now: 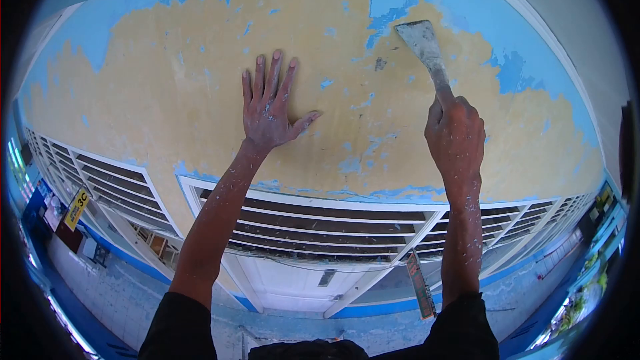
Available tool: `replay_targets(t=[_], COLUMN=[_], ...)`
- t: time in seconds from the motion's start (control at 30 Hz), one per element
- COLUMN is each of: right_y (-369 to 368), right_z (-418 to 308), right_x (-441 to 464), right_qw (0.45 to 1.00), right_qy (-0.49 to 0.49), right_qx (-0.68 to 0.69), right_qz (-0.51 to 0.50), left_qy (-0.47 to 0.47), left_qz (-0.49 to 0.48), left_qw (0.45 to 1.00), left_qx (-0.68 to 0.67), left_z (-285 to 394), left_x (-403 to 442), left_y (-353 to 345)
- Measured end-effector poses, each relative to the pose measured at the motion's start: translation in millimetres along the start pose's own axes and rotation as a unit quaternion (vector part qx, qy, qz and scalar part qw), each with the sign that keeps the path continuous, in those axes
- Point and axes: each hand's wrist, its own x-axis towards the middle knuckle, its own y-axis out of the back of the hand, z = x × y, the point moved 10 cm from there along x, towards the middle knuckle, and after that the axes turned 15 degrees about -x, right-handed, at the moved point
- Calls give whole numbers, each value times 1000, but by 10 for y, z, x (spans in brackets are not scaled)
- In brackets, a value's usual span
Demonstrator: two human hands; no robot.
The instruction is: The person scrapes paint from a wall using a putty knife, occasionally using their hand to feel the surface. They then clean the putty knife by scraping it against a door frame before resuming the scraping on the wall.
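1. Dark sleeves [177, 330] lay nearest the camera, both forearms reaching up toward the wall [167, 93], flecks on the skin.
2. Right grip [457, 130]: fist clenched round the handle of a scraper [430, 57].
3. Scraper position: above the fist, blade uppermost. Long axis ran from the knuckles upward and leaned left; blade widened toward its far edge.
4. Key relation: blade edge stood just beside a ragged patch of blue paint [383, 21], which lay on its left. Contact between edge and wall could not be confirmed.
5. Left grip [270, 113]: released, fingers spread, palm apparently flat on the tan area, lower than the blade and well apart from it. Right was nearer the patch.
6. Louvred window [320, 233] sat below both.
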Motion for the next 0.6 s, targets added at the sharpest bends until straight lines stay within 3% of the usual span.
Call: replay_targets(t=[0.6], right_y=[142], right_z=[-93], right_x=[192], right_qw=[1000], right_qy=[0], right_qx=[-23], right_qz=[11], left_qy=[-4], left_qz=[-8], left_qw=[1000], left_qx=[-6], left_z=[-1], left_x=[-30], left_y=[-7])
